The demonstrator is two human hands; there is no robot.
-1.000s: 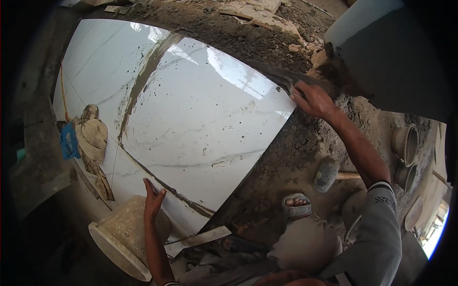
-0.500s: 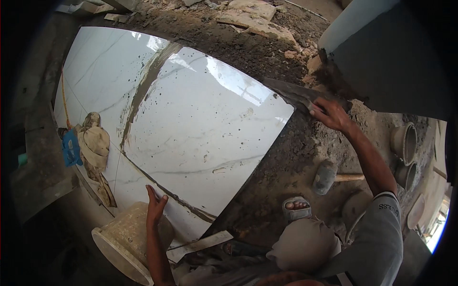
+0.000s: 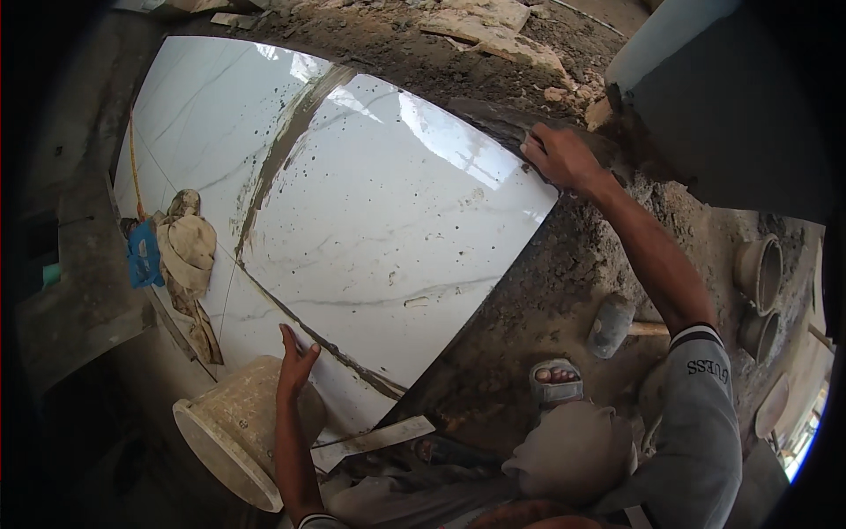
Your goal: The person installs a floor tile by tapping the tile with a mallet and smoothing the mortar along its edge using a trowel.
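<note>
Large white marble-patterned tiles lie on the ground, with grey mortar smeared along the joints between them. At the right tile's far edge, my right hand is closed, gripping what looks like a dark, flat, mud-coated strip; its near end is hidden by the fingers. My left hand rests open on the narrow near tile, thumb and fingers apart. A mortar-stained bucket lies tipped beside my left wrist.
A dirty cloth and a blue bag lie on the left tile. Right of the tiles are a rubber mallet and round pots. A pale offcut lies by my feet. A pillar rises at far right.
My right hand and the dark strip have moved left and farther away along the tile's far edge. My left hand stays in place on the near tile. The whole view has shifted slightly.
</note>
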